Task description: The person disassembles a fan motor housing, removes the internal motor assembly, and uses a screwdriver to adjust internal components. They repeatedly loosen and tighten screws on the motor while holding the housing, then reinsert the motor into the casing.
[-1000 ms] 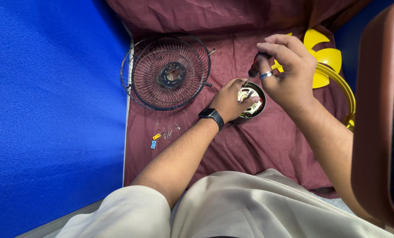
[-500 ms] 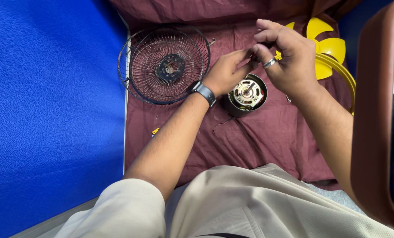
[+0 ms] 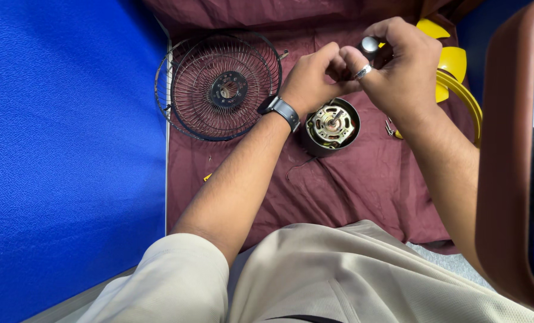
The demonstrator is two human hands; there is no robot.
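Note:
My right hand (image 3: 401, 69), with a ring on one finger, is closed around a small grey round-capped part (image 3: 370, 44) held above the cloth. My left hand (image 3: 315, 75), with a black watch on the wrist, has its fingers curled, and the fingertips meet the right hand's fingers. What the left fingers pinch is hidden. Just below both hands, a round electric fan motor (image 3: 331, 125) sits in its dark housing on the maroon cloth (image 3: 351, 191), with copper windings and the shaft facing up.
Two stacked wire fan grilles (image 3: 219, 87) lie to the left of the motor. Yellow fan blades (image 3: 452, 60) and a yellow ring (image 3: 467, 101) lie at the right. A small tool (image 3: 390, 127) rests beside the motor. Blue mat (image 3: 69, 149) at left; a brown object (image 3: 512, 179) stands at the right edge.
Both hands have lifted off the motor and come together above it. The right hand now holds the small grey part higher, and the motor lies uncovered.

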